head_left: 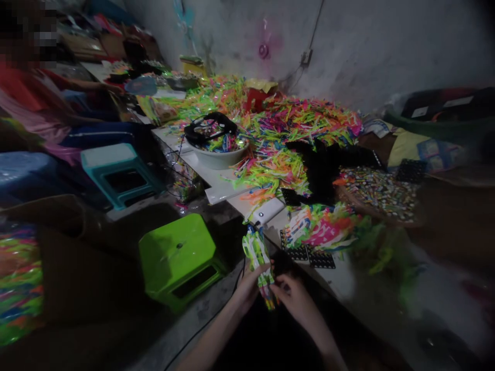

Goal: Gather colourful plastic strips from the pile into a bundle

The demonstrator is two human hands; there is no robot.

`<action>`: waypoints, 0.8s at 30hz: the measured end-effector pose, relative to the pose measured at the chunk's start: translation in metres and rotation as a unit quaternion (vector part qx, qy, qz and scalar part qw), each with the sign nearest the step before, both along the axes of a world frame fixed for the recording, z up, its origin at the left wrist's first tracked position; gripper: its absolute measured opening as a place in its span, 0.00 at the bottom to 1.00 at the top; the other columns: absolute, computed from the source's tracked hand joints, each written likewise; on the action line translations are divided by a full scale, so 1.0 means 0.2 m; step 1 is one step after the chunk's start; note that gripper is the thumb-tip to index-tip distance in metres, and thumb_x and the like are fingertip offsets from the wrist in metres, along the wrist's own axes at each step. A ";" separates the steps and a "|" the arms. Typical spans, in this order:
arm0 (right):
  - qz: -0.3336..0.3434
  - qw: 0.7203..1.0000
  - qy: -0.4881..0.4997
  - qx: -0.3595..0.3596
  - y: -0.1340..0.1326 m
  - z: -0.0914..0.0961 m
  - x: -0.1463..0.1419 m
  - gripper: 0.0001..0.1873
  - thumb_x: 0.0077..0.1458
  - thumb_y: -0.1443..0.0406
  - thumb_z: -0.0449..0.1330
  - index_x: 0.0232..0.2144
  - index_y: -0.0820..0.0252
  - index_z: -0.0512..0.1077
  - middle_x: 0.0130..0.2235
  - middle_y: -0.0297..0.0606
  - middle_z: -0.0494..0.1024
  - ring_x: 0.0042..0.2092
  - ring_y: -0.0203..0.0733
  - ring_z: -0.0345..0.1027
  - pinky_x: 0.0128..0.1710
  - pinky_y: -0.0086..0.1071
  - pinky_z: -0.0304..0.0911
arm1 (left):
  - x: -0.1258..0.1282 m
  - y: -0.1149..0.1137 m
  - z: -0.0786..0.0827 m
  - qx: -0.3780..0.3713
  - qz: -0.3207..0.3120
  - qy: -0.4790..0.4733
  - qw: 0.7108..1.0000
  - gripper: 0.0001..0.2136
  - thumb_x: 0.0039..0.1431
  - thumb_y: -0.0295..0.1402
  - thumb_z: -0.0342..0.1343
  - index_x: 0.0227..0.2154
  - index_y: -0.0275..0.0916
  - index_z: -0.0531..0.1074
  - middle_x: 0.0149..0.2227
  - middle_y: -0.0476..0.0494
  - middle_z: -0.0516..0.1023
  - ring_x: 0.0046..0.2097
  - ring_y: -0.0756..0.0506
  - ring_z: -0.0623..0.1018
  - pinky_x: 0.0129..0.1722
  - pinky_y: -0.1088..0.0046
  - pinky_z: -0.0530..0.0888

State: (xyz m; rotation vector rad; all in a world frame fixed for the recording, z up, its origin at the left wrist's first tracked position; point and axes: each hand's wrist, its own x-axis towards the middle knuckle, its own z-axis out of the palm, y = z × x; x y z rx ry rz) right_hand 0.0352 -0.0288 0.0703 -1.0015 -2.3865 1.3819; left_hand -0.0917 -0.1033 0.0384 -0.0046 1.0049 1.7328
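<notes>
My left hand [249,285] is closed around a bundle of slim plastic pieces [257,252] in white, yellow-green and blue, with pink and orange ends at the bottom. The bundle stands lengthwise over my dark lap. Beside its lower end is my right hand [293,294], fingers curled and thumb close to the bundle's edge. Whatever the right fingertips pinch is too small to make out. Just past the bundle lies a white device like a power bank [270,210] on the table edge. A heap of similar pieces [323,229] lies right of it, near black studded trays [322,259].
A large pile of bright plastic pieces [309,121] covers the table by the wall. A round tub [218,157] holds more, with a black ring-shaped object [211,129] on top. A green stool [178,252] and teal stool [116,159] stand left. A person [42,108] sits beyond.
</notes>
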 end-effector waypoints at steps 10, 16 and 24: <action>-0.067 0.977 0.124 -0.161 -0.02 0.00 0.09 0.17 0.49 0.54 0.58 0.37 0.57 0.63 0.25 0.29 0.69 0.19 0.32 0.61 0.13 0.23 0.59 | 0.06 -0.08 0.08 0.006 -0.054 0.026 0.998 0.16 0.42 0.32 0.65 0.36 0.35 0.72 0.32 0.45 0.77 0.30 0.50 0.75 0.33 0.75 0.70; -0.201 0.936 0.232 -0.174 0.10 0.01 0.10 0.20 0.50 0.50 0.55 0.35 0.60 0.65 0.32 0.37 0.74 0.25 0.36 0.69 0.22 0.30 0.70 | 0.10 0.01 -0.03 -0.031 -0.005 0.036 0.999 0.19 0.39 0.31 0.66 0.37 0.36 0.69 0.32 0.46 0.77 0.30 0.49 0.75 0.33 0.72 0.71; -0.273 0.934 0.201 -0.116 0.26 -0.17 -0.01 0.26 0.39 0.47 0.62 0.31 0.64 0.71 0.32 0.45 0.78 0.33 0.48 0.74 0.34 0.40 0.72 | 0.13 0.17 -0.12 0.009 0.013 0.041 0.999 0.18 0.39 0.32 0.66 0.35 0.34 0.70 0.34 0.42 0.77 0.33 0.46 0.76 0.34 0.72 0.71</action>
